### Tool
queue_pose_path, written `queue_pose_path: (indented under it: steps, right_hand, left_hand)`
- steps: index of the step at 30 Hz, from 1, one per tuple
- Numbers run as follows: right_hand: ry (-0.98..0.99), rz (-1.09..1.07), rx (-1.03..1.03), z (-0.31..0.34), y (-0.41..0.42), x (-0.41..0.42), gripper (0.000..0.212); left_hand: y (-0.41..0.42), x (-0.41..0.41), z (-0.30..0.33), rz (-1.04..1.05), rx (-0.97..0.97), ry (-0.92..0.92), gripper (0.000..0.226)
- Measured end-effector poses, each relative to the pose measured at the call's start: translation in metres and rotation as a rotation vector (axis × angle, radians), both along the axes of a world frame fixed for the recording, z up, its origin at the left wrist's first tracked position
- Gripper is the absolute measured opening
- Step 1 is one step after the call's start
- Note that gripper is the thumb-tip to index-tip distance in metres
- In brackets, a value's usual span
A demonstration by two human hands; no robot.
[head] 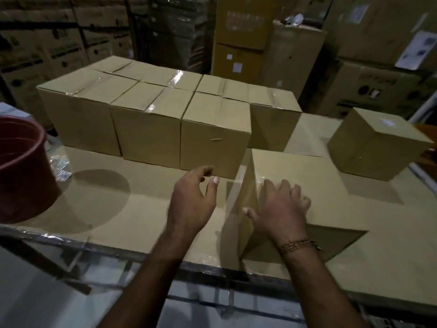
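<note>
A closed brown cardboard box [314, 176] stands near the front of a cardboard-covered table [123, 204]. My right hand [281, 207] lies flat on the box's top with fingers spread, thumb over its left edge. My left hand [191, 200] hovers just left of the box, fingers loosely extended, holding nothing. A strip of clear tape runs down the box's left side [234, 200].
Several taped cardboard boxes [146, 119] stand in rows at the back of the table. A single box [378, 143] sits at the right. A red bucket [21, 169] is at the left edge. Stacked cartons [241, 34] fill the background.
</note>
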State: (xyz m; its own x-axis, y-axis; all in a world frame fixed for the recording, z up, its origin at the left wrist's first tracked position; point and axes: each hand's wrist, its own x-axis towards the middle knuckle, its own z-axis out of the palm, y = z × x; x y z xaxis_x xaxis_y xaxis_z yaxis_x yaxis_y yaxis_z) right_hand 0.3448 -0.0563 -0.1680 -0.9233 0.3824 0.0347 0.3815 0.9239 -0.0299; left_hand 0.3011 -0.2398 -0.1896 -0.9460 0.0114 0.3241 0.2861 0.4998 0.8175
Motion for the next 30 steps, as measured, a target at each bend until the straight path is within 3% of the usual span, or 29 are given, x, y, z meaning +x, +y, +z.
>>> queue_pose_path:
  steps: [4,17,20,23,30]
  right_hand:
    - [-0.003,-0.070,-0.073,-0.014,0.005,0.002,0.077]
    - [0.115,0.056,-0.139,0.014,0.056,0.012,0.046]
    - [0.157,0.072,-0.204,0.023,0.077,0.019,0.051]
    - [0.262,0.062,-0.286,0.030,0.105,0.029,0.058]
    - [0.596,0.016,-0.532,0.033,0.175,0.045,0.046]
  left_hand:
    - [0.011,-0.007,-0.002,-0.042,-0.009,-0.006,0.036]
    - [0.062,-0.053,-0.006,-0.231,-0.052,-0.048,0.038]
    - [0.075,-0.060,-0.007,-0.268,-0.065,-0.052,0.039]
    - [0.090,-0.066,-0.008,-0.310,-0.092,-0.073,0.042]
    - [0.144,-0.081,-0.004,-0.440,-0.198,-0.187,0.060]
